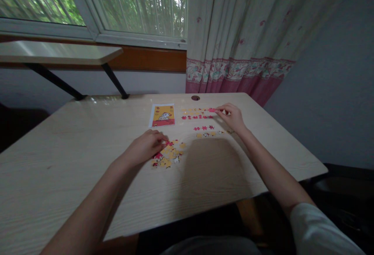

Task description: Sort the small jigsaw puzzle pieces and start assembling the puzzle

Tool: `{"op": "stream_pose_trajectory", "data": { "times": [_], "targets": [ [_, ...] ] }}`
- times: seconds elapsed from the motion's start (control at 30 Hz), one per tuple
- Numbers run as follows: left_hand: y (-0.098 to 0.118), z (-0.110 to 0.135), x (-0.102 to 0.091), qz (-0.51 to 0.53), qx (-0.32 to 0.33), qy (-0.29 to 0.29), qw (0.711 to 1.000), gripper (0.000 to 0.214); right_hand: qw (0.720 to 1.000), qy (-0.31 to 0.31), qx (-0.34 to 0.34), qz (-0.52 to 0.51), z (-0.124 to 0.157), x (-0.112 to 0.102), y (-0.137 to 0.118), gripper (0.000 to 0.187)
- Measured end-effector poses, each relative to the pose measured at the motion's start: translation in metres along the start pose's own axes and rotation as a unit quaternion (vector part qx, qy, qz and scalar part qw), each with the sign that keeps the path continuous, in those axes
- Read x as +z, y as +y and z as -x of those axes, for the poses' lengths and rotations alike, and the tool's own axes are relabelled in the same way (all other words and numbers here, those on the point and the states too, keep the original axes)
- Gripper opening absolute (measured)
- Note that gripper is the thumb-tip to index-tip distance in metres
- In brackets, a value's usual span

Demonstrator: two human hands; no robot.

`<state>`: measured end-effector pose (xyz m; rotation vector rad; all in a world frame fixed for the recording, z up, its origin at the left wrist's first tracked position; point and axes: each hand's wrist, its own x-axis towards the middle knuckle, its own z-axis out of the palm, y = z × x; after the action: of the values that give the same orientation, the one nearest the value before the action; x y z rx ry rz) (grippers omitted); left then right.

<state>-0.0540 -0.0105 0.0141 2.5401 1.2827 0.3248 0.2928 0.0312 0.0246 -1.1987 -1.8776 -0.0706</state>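
Observation:
A pink-red puzzle piece is pinched between the fingertips of my right hand, at the right end of the sorted rows. My left hand rests at the upper left of a loose pile of yellow, red and white puzzle pieces. Its thumb and finger close on a red puzzle piece at the pile's edge. Rows of yellow pieces and red pieces lie beyond. Nearer are a short red row and a mixed row, partly behind my right wrist.
A picture card with a white animal on yellow and red lies left of the rows. The wooden table has a round cable hole at its back edge. A raised shelf stands back left; a curtain hangs behind.

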Motion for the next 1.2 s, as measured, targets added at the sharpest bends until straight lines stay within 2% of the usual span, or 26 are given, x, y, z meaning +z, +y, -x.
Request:
{"op": "stream_pose_trajectory", "data": {
  "times": [0.1, 0.27, 0.43, 0.6, 0.83, 0.93, 1.07, 1.2],
  "targets": [
    [0.000, 0.000, 0.000, 0.002, 0.010, 0.000, 1.000, 0.026, 0.999, -0.034, 0.030, 0.008, -0.001, 0.002, 0.020, 0.022],
    [-0.003, -0.001, 0.002, 0.000, 0.001, 0.009, 1.000, 0.025, 0.985, -0.113, 0.102, 0.084, 0.005, 0.008, 0.044, 0.018],
    [-0.005, 0.000, 0.004, -0.019, 0.001, 0.006, 1.000, 0.025, 0.966, -0.158, 0.157, 0.132, 0.010, 0.011, 0.058, 0.017],
    [-0.006, 0.001, 0.002, -0.015, -0.005, 0.019, 1.000, 0.026, 0.956, -0.193, 0.177, 0.131, 0.011, 0.012, 0.063, 0.018],
    [-0.002, 0.002, -0.009, -0.008, -0.008, 0.030, 0.999, 0.028, 0.954, -0.186, 0.197, 0.132, 0.013, 0.013, 0.063, 0.020],
    [-0.001, 0.003, -0.011, -0.009, -0.007, 0.023, 1.000, 0.028, 0.957, -0.156, 0.182, 0.163, 0.012, 0.011, 0.059, 0.020],
    [-0.003, 0.002, -0.006, -0.005, 0.009, 0.012, 1.000, 0.029, 0.969, -0.115, 0.141, 0.166, 0.012, 0.012, 0.041, 0.021],
    [-0.002, 0.000, 0.000, -0.020, 0.027, -0.001, 0.999, 0.033, 0.982, -0.130, 0.079, 0.113, 0.014, 0.018, 0.012, 0.019]
  ]
}}
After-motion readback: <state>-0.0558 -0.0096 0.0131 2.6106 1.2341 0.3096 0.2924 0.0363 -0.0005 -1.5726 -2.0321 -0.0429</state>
